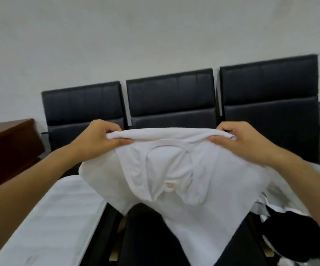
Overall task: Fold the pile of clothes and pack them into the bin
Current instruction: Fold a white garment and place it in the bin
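The soft white cotton T-shirt [174, 181] hangs in the air in front of the row of black padded chairs [171, 98], light and limp, sagging wherever unsupported; it is likely best held at the shoulder seams. The left hand [99, 138] and right hand [239, 141] each pinch the bunched top edge either side of the collar, fingers curled, arms stretched forward. Dark clothes [297, 233] lie below the shirt's right side. No bin shows.

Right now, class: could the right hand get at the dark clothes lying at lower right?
Probably not yet: the right hand is pinching the white T-shirt held up with the left hand. Otherwise, nothing blocks the dark clothes below it.
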{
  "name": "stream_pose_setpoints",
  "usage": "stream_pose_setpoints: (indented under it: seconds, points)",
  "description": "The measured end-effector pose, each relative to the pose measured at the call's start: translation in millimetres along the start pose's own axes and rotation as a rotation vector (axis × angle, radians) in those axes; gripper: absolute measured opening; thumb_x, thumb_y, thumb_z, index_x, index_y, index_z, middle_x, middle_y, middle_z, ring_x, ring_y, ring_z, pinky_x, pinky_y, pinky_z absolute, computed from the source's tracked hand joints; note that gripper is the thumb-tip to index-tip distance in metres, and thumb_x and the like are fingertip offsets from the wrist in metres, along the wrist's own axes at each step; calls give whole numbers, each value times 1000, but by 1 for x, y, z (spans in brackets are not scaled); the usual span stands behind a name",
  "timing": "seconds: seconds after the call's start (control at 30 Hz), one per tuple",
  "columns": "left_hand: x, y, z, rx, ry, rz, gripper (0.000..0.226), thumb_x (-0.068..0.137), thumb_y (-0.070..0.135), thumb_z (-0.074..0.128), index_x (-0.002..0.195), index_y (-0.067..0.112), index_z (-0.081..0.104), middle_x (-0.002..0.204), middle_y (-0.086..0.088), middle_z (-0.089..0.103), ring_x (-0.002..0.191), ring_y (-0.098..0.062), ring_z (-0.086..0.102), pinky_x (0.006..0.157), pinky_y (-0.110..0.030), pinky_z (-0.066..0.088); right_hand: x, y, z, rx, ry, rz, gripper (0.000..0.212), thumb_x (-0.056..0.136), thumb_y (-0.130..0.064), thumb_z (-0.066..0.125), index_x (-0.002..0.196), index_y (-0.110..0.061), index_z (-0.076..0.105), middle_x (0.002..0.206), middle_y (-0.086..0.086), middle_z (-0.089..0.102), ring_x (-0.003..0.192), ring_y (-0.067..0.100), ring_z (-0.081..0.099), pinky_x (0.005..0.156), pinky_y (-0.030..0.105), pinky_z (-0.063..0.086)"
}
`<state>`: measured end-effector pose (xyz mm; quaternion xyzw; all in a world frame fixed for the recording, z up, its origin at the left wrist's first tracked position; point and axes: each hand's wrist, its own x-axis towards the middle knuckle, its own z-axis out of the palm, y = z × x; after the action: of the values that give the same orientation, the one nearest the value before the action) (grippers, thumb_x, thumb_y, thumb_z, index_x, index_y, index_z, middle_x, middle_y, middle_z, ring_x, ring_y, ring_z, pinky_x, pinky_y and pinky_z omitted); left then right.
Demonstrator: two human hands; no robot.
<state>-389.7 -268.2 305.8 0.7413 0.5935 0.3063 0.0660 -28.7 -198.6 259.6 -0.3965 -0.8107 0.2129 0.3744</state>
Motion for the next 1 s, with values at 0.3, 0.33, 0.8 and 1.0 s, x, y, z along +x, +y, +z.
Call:
stream_pose_setpoints:
  seconds: [0.3,0.33,0.8,1.0]
  points:
    - [-77,74,-86,-187,-63,56,8,78,31,74,73,26,76,70,3,71,62,-5,64,55,-14,46,-31,-128,-93,-44,-294,-19,26,86,-49,60,76,-28,72,77,-8,71,69,5,67,67,21,47]
    - [-80,76,-89,-207,-110,44,9,81,29,73,72,26,76,71,3,72,62,-7,65,55,-15,47,-30,-131,-98,-43,-314,-13,27,87,-49,58,76,-29,72,77,-8,71,69,4,67,67,21,47]
    - [-15,-92,126,-173,-464,-337,26,85,40,72,89,15,75,84,-2,74,75,-15,71,67,-24,57,19,102,65,-246,-648,262,38,96,-46,56,77,-15,67,75,2,66,70,12,63,71,32,53]
    - [34,-181,231,13,-407,-280,21,88,28,72,78,10,67,71,-2,61,64,-9,56,57,-18,42,47,223,145,-390,-536,306,33,96,-56,48,71,-35,54,85,2,59,86,26,58,83,47,50]
